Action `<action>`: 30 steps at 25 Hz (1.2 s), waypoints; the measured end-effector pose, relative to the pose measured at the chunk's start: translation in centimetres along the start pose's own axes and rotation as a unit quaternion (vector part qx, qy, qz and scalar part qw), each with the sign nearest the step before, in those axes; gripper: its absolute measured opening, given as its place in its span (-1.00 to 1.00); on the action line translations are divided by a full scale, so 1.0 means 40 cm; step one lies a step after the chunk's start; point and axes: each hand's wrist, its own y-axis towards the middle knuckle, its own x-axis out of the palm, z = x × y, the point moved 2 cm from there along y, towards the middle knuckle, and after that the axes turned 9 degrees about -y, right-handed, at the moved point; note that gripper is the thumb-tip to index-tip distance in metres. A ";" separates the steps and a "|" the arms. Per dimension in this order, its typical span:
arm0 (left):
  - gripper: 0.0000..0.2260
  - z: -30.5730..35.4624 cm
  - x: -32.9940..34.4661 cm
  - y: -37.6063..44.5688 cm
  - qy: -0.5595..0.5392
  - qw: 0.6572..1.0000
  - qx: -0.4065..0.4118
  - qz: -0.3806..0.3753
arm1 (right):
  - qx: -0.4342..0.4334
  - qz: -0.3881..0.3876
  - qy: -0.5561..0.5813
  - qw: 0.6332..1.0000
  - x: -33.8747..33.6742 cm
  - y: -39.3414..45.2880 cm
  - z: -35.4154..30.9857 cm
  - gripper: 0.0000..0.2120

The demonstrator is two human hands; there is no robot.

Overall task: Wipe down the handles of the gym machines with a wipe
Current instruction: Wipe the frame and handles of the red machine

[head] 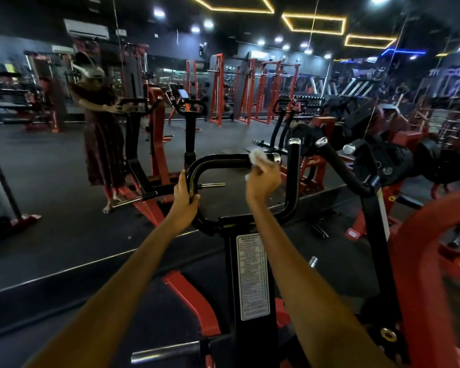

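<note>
right hand (263, 179) pinches crumpled white wipe (256, 156) on curved black tubular handle (223, 159) | left hand (185, 196) grips its bend | progress: mid-wipe; neighbouring black handles (294, 166) seemingly remain

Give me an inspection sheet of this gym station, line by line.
Surface: dark gym floor; mirror wall ahead.
Job's things: white wipe pressed on the curved black handle near its chrome end cap.
Clutter: nothing seen.
Hands: left hand grips the handle's vertical bend; right hand holds the wipe on the handle.
Cables: nothing seen.
Surroundings: black post with white label, red frame, neighbouring black handles, weight plates, red racks.
</note>
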 end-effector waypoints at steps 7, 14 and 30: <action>-0.33 -0.021 -0.009 0.011 -0.031 0.999 0.000 -0.015 | -0.030 0.016 -0.005 0.999 -0.018 0.042 0.003 -0.78; -0.42 0.008 -0.030 0.014 -0.069 0.997 -0.013 -0.021 | -0.085 -0.086 -0.035 0.992 0.031 -0.001 -0.016 -0.77; -0.57 0.023 -0.022 -0.013 -0.084 0.996 -0.007 0.021 | -0.429 -0.507 -0.059 0.745 -0.018 -0.215 -0.019 -0.85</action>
